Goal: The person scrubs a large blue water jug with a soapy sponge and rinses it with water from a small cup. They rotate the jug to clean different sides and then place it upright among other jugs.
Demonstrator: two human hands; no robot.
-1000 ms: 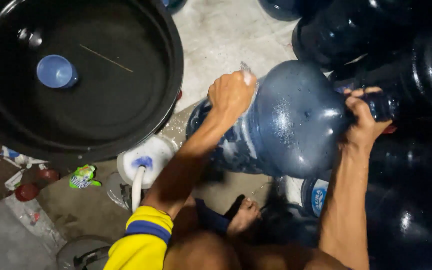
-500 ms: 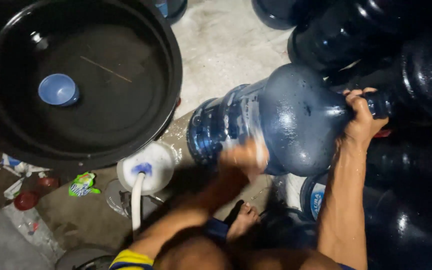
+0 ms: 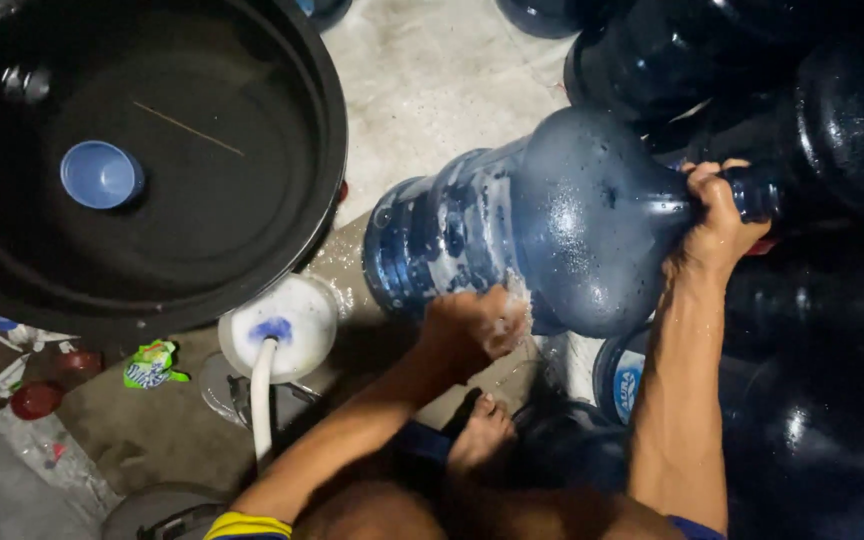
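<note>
The right hand [image 3: 717, 225] is gripping the neck of a blue water jug [image 3: 542, 225] lying tilted on its side, mid-scene. The left hand [image 3: 472, 325], grip unclear, is pressing its near underside, with the black tub [image 3: 327, 150] rim just left and dark jugs [image 3: 832, 120] crowding right.

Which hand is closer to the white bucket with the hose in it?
Left. The left hand scrubs the big blue jug's underside just right of the white bucket; the right hand grips the jug's neck, far off.

A blue water jug [image 3: 552, 230] lies sideways, right hand [image 3: 717, 225] gripping its neck, left hand [image 3: 472, 325] rubbing its underside.
</note>
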